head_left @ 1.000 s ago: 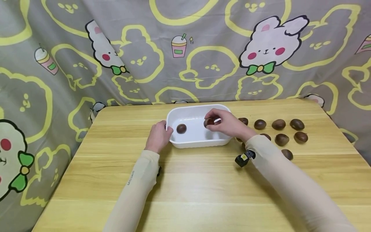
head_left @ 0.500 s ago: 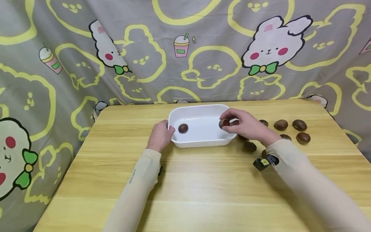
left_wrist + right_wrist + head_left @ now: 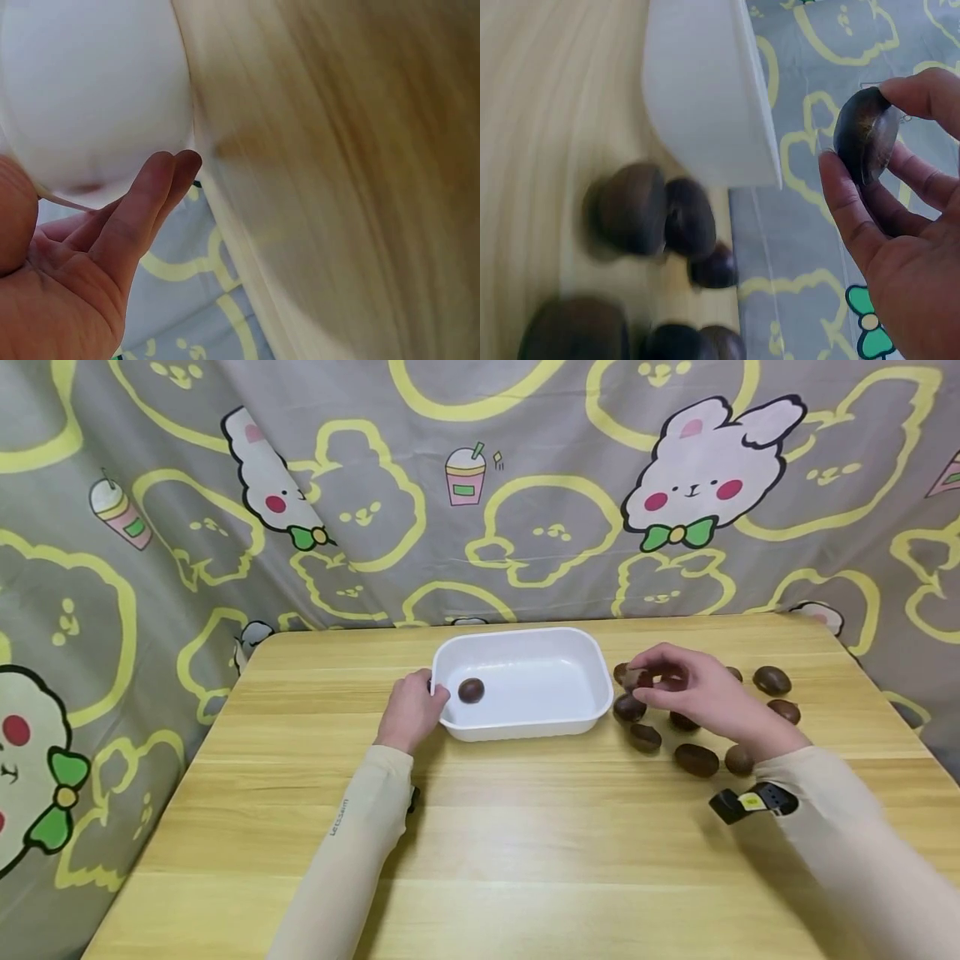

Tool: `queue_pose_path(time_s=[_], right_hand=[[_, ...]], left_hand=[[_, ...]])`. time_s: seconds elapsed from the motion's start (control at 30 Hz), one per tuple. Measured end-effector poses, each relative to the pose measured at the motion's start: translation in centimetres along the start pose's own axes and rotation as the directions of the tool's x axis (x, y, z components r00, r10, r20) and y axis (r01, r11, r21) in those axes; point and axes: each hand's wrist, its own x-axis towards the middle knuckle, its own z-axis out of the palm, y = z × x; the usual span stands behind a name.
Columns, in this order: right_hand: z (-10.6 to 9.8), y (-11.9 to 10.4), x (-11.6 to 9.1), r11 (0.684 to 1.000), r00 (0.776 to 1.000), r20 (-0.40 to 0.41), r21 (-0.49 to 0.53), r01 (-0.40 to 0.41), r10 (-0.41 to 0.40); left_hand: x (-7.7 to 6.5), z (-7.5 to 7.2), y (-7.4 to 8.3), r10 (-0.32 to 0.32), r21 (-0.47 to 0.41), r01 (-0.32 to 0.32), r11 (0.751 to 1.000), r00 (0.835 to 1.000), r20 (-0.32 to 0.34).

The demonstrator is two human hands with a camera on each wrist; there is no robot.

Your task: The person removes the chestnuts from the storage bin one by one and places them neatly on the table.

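A white plastic tray (image 3: 525, 731) stands on the table, with one brown chestnut (image 3: 471, 691) lying near its left end. My left hand (image 3: 410, 712) holds the tray's left end, thumb over the rim and fingers along the outside wall. Between the thumb and fingertips of my right hand (image 3: 701, 697) is a chestnut (image 3: 866, 135), pinched just right of the tray and above other chestnuts. In the right wrist view that chestnut shows dark on one side and lighter on the other.
Several loose chestnuts (image 3: 697, 760) lie to the right of the tray, some partly hidden by my right hand. The wooden table (image 3: 487, 843) meets a grey cartoon-print curtain (image 3: 555, 577) at its back edge.
My right hand has moved right with the chestnut, from over the tray to above the loose chestnuts. The left hand has stayed at the tray's end.
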Motion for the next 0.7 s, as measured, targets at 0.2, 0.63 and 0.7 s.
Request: queue_pose_path(time_s=[0.2,0.63,0.7], right_hand=[[-1.0,0.9,-1.7,0.997,0.997,-0.052,-0.044,-0.062,0.06],[-4.0,3.7,-5.3,0.988,0.977,-0.161,-0.038,-0.146,0.138],[-4.7,4.0,-5.9,0.985,0.969,-0.186,-0.022,-0.17,0.163]], left_hand=[[0.0,0.0,0.1,-0.007,0.0,0.007,1.0,1.0,-0.002],[0.0,0.1,0.1,-0.02,0.006,0.02,1.0,1.0,0.003],[0.0,0.0,0.1,-0.02,0.005,0.02,1.0,1.0,-0.002]])
